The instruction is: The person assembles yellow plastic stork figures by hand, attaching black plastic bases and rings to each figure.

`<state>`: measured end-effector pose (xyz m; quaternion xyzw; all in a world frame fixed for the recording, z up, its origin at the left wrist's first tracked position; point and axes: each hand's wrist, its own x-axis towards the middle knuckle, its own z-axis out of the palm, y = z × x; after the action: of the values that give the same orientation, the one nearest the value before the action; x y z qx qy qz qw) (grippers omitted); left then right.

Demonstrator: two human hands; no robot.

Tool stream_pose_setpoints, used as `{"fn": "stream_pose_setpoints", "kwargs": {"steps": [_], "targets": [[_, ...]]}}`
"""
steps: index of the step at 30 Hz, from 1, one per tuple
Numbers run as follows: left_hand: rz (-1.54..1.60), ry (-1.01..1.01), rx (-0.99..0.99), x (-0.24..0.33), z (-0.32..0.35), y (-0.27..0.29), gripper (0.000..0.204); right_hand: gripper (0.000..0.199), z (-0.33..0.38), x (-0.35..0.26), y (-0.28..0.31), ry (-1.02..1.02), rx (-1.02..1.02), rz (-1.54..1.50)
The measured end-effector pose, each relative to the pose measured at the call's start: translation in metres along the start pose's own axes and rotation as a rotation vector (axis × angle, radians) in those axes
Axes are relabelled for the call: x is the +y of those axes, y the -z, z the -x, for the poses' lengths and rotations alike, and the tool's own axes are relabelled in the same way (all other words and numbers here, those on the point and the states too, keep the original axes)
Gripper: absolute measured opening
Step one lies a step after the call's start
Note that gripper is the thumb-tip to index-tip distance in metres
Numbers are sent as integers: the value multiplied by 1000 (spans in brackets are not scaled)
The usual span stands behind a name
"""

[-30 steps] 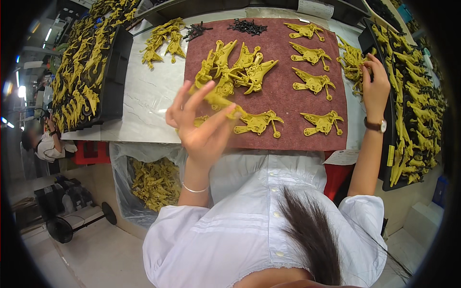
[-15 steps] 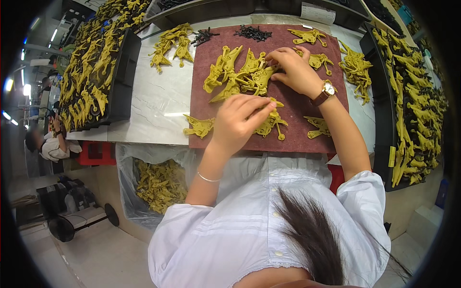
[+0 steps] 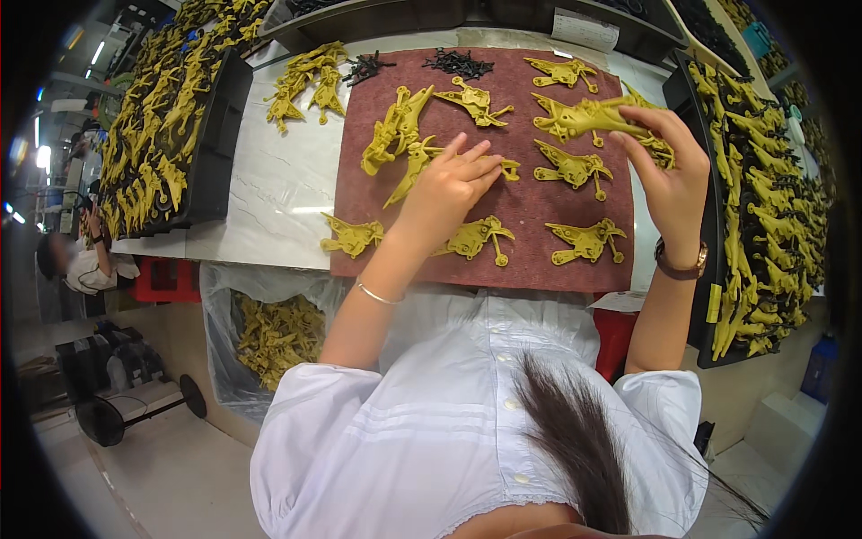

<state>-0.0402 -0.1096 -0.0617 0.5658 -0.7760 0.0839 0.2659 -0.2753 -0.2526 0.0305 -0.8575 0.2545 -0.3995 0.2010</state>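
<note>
On a dark red mat (image 3: 530, 198) lie several yellow plastic parts with pointed ends and round eyelets. My left hand (image 3: 453, 184) reaches over the middle of the mat, its fingers stretched out above a yellow part (image 3: 510, 170) that is mostly covered. Left of its fingers is a cluster of yellow parts (image 3: 395, 130). Over the mat's right edge, my right hand (image 3: 669, 166) has its thumb and forefinger around the end of a long yellow part (image 3: 579, 118). Another yellow part (image 3: 575, 168) lies just below that one, and single parts sit along the mat's near edge.
Small black pieces (image 3: 458, 64) lie at the mat's far edge. Dark bins of yellow parts stand left (image 3: 220, 148) and right (image 3: 709, 225). A plastic-lined container (image 3: 215, 346) with more parts is below the table. A person (image 3: 90, 269) sits at far left.
My right hand has moved right from the central cluster to the mat's right side, with a yellow part at its fingers. My left hand's fingers have spread and shifted slightly up over the remaining parts.
</note>
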Motion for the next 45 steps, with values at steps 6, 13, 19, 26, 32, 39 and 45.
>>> {"fn": "stream_pose_setpoints", "kwargs": {"steps": [6,13,19,26,32,39,45], "targets": [[189,123,-71,14,-9,28,31,26,15,-11,-6,-80,52,-154],[964,463,108,57,-35,35,47,33,18,-40,-42,210,-19,-190],[1537,651,320,60,-32,26,51,35,36,-31,-38,-132,33,-674],[1559,649,619,66,-23,17,55,35,62,-42,-41,-217,-184,-810],[1267,517,468,90,-10,33,19,28,59,-47,-39,10,-176,-469],[452,293,345,78,-1,40,15,30,56,-49,-38,85,-186,-272],[250,337,404,79,3,53,14,10,36,0,-14,-137,95,-366]]}}
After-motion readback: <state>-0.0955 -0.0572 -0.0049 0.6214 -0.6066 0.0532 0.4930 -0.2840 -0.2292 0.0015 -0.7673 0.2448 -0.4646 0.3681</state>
